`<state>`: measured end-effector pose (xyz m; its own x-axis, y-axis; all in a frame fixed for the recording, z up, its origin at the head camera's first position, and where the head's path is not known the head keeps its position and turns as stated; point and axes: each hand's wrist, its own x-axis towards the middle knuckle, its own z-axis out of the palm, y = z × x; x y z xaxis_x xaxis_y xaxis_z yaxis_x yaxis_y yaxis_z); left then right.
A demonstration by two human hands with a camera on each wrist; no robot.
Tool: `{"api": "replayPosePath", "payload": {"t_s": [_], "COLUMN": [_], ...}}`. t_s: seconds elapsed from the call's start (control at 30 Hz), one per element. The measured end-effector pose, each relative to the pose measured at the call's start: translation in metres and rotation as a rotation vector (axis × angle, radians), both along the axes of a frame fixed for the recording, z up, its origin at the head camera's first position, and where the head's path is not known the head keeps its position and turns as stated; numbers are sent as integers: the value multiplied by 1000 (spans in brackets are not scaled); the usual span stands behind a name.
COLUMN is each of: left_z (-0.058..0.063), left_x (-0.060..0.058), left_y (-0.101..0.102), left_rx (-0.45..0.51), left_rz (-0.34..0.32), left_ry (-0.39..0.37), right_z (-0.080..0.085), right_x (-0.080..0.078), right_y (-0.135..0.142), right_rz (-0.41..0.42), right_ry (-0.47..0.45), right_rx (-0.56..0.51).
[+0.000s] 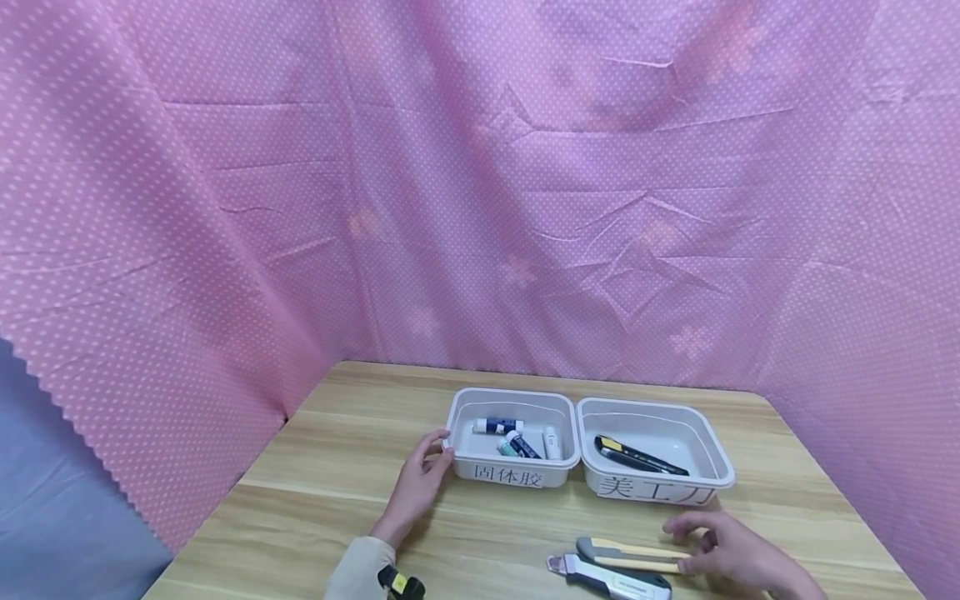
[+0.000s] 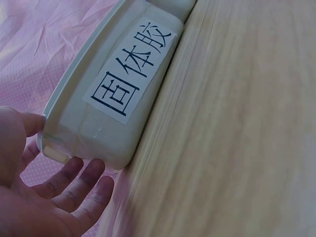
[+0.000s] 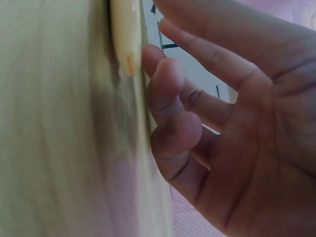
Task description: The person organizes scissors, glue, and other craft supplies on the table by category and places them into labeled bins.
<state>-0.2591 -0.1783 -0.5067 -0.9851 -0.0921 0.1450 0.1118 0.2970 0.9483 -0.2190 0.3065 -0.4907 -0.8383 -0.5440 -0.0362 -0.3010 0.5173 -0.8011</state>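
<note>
My left hand point(image 1: 418, 482) touches the near left corner of a white plastic box point(image 1: 517, 468), thumb and fingers at its rim; the left wrist view shows the fingers point(image 2: 81, 190) fairly straight. Inside lie several glue sticks point(image 1: 498, 426). A second white box point(image 1: 716, 454) on its right holds black utility knives point(image 1: 641, 456). In front of that box, my right hand point(image 1: 738, 550) is by the end of a yellow and grey utility knife point(image 1: 637, 550), fingers loosely bent. The right wrist view shows the yellow tip point(image 3: 127, 42) beside the fingertips. A silver and black utility knife point(image 1: 615, 579) lies nearest me.
Both boxes stand side by side on a wooden table point(image 1: 300, 508), with paper labels in Chinese characters point(image 1: 507, 475) on their fronts. Pink dotted cloth point(image 1: 480, 208) hangs behind and at the sides.
</note>
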Motion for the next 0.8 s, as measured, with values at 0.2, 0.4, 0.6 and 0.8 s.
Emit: {"api": "replayPosePath", "payload": {"t_s": [0.2,0.4,0.6,0.8], "left_z": [0,1,0,-1], "left_x": [0,2,1,-1], "left_y": [1,0,-1,-1], "left_rx": [11,18,14,19], "left_rz": [4,-5,-6,-7], "left_ry": [-4,7,18,25], "right_z": [-5,-6,-8,-6], "right_x": [1,3,4,4], "right_y": [-1,-3,-6,-8], "right_rz": [20,75,160,122], "right_ry": [5,-13,19,15], "right_rx": [-4,-72,-94,-62]}}
